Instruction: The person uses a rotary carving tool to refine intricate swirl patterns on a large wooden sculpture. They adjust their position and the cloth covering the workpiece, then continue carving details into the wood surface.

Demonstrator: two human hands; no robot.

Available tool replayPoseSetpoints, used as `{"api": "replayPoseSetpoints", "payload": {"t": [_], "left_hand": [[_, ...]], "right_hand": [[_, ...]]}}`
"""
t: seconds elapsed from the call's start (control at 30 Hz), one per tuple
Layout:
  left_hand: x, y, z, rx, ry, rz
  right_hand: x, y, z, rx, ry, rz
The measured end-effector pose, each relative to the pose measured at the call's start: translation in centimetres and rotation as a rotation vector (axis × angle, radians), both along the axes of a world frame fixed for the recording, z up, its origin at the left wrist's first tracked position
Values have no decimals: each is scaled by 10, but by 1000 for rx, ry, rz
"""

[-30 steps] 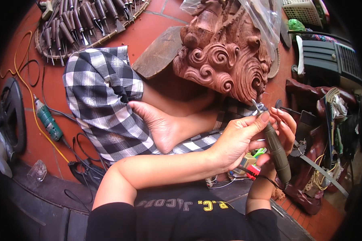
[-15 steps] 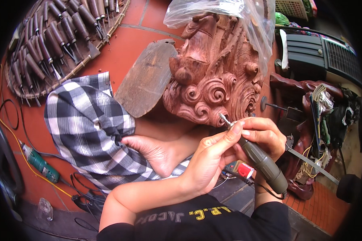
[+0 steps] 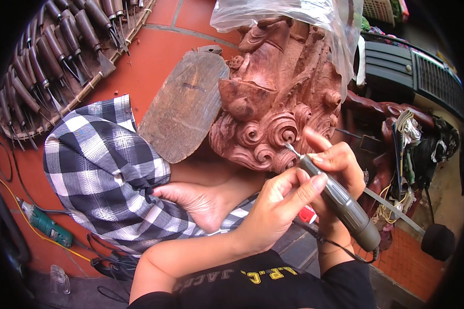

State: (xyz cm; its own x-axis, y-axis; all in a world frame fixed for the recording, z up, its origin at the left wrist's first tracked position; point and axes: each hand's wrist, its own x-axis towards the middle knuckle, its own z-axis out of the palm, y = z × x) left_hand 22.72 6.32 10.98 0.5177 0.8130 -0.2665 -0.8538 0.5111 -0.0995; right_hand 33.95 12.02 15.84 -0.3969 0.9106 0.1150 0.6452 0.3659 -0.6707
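A dark grey rotary carving tool slants across my front, its thin metal bit pointing up and left at the carving. My right hand is closed round its body from the right side, index finger raised off the nose. From the left, my left hand closes with curled fingers and its thumb tip against the tool; its inner fingers are partly hidden. The reddish wood carving with spiral swirls stands just beyond. The bit tip is in front of one swirl; whether it touches the wood I cannot tell.
A worn wooden board leans beside the carving, and plastic sheeting drapes over its far end. Many-handled chisels lie in a woven tray at far left. A green power tool with cords lies at left; dark machinery stands at right.
Both hands and the tool have shifted slightly down and right. My left thumb has moved off the tool's nose down to its body, and the right index finger has lifted.
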Motion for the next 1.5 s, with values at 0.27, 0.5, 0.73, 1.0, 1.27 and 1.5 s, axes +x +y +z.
{"api": "replayPoseSetpoints", "payload": {"t": [0.27,0.5,0.73,1.0,1.27,1.5], "left_hand": [[-10,3,-5,-14,-45,0],[-3,-3,-8,-127,-198,53],[-10,1,-6,-168,-268,56],[-10,6,-8,-120,-259,107],[-13,12,-14,-69,-233,61],[-11,20,-12,-47,-221,55]], "right_hand": [[-12,6,-10,-46,-16,-16],[-21,15,2,-108,-191,54],[-26,17,3,-94,-256,58],[-27,15,0,-100,-230,-26],[-27,11,-4,-110,-141,-123],[-30,8,-7,-79,-97,-179]]}}
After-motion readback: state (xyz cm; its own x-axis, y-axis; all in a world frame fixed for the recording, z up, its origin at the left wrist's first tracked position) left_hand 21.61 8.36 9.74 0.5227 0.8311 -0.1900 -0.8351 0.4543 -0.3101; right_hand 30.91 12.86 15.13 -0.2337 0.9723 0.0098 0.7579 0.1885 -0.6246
